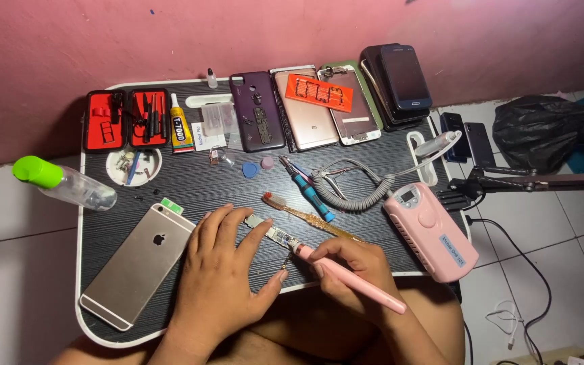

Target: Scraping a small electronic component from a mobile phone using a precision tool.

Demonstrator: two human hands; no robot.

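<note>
My left hand lies flat on the small black table, its fingers pressing down a narrow phone circuit board. My right hand grips a pink pen-shaped rotary tool, whose tip touches the near end of that board. A gold phone lies face down just left of my left hand. A toothbrush rests diagonally beyond the board.
A pink control box with a coiled grey cord sits at the right. Several phones and back covers line the far edge. A red tool case, glue tube, blue screwdriver and clear bottle lie around.
</note>
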